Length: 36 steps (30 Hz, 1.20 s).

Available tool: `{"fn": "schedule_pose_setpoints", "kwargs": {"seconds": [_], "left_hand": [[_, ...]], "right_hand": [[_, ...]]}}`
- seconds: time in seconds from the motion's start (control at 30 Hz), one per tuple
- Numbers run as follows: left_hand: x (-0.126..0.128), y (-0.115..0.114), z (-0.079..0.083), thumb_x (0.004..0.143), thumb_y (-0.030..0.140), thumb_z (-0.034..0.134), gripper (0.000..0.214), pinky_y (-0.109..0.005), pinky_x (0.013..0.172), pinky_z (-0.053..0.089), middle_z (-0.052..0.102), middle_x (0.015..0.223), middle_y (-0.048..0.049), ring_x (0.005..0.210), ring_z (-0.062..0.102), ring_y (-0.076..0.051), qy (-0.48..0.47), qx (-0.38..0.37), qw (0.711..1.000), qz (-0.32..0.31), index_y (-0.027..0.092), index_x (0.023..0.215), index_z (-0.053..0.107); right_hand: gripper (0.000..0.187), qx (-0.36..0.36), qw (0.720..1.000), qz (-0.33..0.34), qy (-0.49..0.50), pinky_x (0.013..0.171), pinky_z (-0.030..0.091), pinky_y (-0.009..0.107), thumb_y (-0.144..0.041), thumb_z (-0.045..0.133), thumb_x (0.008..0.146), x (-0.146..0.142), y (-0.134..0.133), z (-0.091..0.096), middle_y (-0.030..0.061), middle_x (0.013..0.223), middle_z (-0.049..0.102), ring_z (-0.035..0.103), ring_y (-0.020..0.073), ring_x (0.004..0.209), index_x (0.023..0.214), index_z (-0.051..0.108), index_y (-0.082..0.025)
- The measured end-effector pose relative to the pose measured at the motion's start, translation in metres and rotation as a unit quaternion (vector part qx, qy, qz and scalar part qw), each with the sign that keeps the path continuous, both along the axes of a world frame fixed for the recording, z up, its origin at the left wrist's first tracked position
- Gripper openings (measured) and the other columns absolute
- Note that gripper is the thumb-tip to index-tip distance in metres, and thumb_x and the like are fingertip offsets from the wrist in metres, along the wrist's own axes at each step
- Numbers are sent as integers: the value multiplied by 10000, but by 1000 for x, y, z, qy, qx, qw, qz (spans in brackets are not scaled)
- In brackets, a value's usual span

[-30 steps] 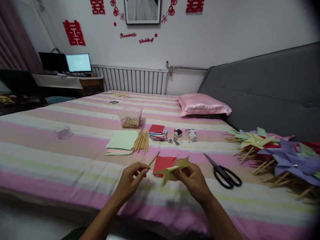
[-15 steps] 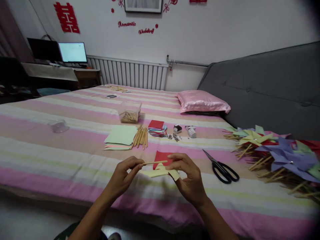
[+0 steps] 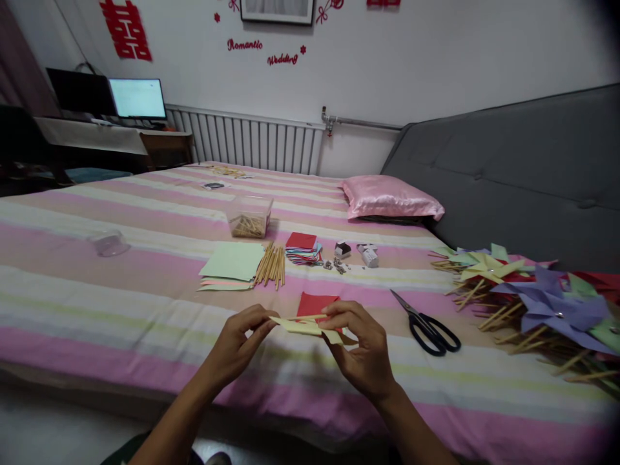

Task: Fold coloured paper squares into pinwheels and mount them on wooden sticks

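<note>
One striped bed is filling most of the frame, carrying a heap of pinwheels at the right edge and black scissors right of centre. Low in the middle, the left hand and right hand are each pinching, fingers closed, one end of a yellow folded paper. A thin wooden stick is lying along the paper, just below a red paper square.

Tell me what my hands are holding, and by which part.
A folded pale yellow paper piece with a thin wooden stick: left hand pinches its left tip, right hand its right end.
</note>
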<state>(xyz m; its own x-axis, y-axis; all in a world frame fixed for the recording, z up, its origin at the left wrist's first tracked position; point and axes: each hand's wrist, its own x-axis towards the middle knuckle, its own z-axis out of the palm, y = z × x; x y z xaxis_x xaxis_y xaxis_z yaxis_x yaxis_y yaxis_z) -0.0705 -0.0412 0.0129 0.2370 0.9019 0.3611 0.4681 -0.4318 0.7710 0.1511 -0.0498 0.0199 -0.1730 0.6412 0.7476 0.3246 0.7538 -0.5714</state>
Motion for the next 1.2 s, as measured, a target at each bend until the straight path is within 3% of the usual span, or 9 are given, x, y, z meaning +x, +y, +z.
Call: {"fn": "schedule_pose_setpoints", "kwargs": {"seconds": [0.6, 1.2], "left_hand": [[-4, 0, 2, 852, 263, 475, 208, -226, 583, 366, 574, 685, -8, 616, 487, -120, -4, 23, 1000, 8, 170, 785, 649], [-18, -6, 0, 859, 291, 473, 239, -250, 625, 388, 598, 702, -44, 670, 532, -144, -1, 16, 1000, 8, 165, 812, 671]], "right_hand": [[137, 31, 999, 1, 18, 686, 481, 316, -89, 589, 731, -10, 4, 1, 65, 852, 614, 600, 190, 802, 809, 615, -198], [119, 10, 1000, 8, 15, 699, 484, 292, -97, 614, 761, -23, 11, -7, 53, 839, 618, 598, 174, 812, 809, 614, -206]]}}
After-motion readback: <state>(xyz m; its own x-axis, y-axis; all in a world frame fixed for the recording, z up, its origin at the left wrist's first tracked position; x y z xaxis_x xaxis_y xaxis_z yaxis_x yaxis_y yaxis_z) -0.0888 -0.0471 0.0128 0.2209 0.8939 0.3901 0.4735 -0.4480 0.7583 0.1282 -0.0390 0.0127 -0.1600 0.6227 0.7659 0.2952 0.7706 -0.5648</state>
